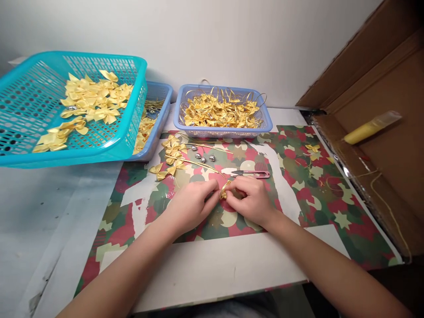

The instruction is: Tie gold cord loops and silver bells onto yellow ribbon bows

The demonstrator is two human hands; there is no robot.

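Over the middle of the patterned sheet, my left hand [198,198] and my right hand [251,199] meet, thumbs and forefingers closed in pinches. Between the fingertips is a small gold ribbon bow [223,193] with a thin gold cord curving at its top; the fingers partly hide it. Just beyond my hands lie pink-handled thread snips [251,173]. Several yellow bows [174,154] are grouped to the left, with gold cords [200,164] stretching right from them. Several silver jingle bells [203,159] rest close by.
A turquoise basket [130,134] of yellow bows sits at left, overlapping a blue basket [161,119]. Another blue basket [225,131] at the back holds bows with gold loops. A cardboard wall [380,88] with a yellow tube [371,128] borders the right side.
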